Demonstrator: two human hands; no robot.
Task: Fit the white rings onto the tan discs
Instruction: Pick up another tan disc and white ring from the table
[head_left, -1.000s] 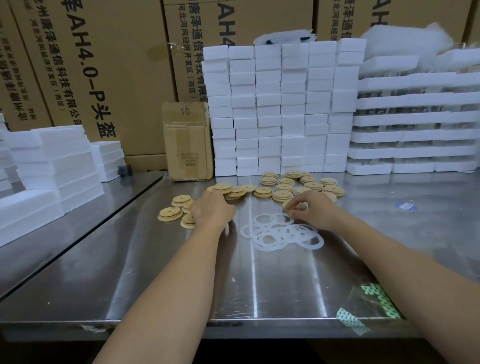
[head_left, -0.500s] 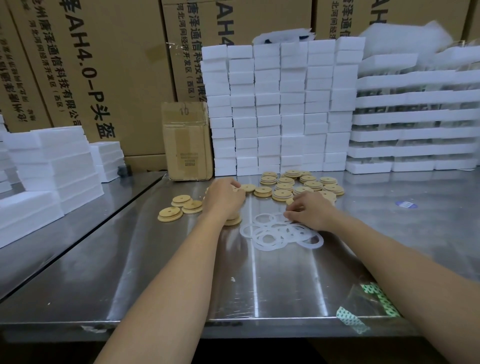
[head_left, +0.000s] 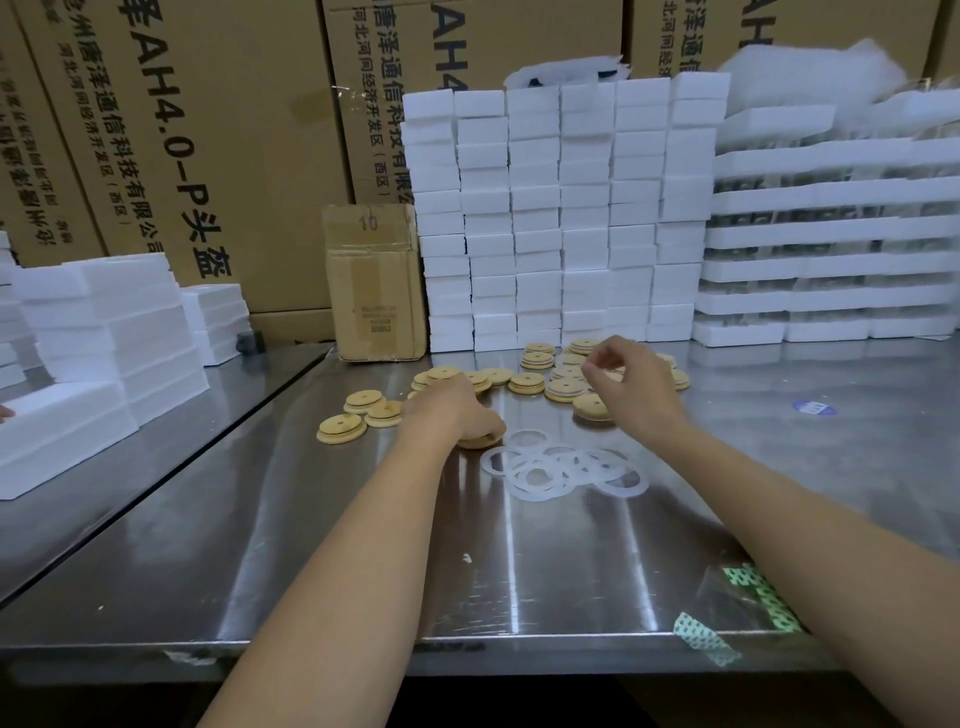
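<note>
Left hand (head_left: 454, 415): fingers curled down over one tan disc (head_left: 480, 441), just left of the rings.
Right hand (head_left: 636, 387): raised over the scattered tan discs (head_left: 527, 383), fingertips drawn together; whether they hold anything, I cannot tell.
White rings (head_left: 563, 470): an overlapping heap on the tabletop (head_left: 363, 571), nearer me than the discs.
Behind: small carton (head_left: 374, 283) and stacked foam blocks (head_left: 561, 208).

**Steel table and its load**

The brushed stainless-steel table (head_left: 363, 571) carries scattered tan round discs (head_left: 527, 382) towards the back, some of them stacked. Just in front of them lies an overlapping heap of thin white flat rings (head_left: 563, 470). A small brown cardboard box (head_left: 374, 283) stands at the rear left, beside tall stacks of white foam blocks (head_left: 561, 218) and white foam trays (head_left: 831, 260). A blue round sticker (head_left: 814, 408) lies to the right. Green-patterned tape strips (head_left: 758, 597) sit by the front edge.
</note>
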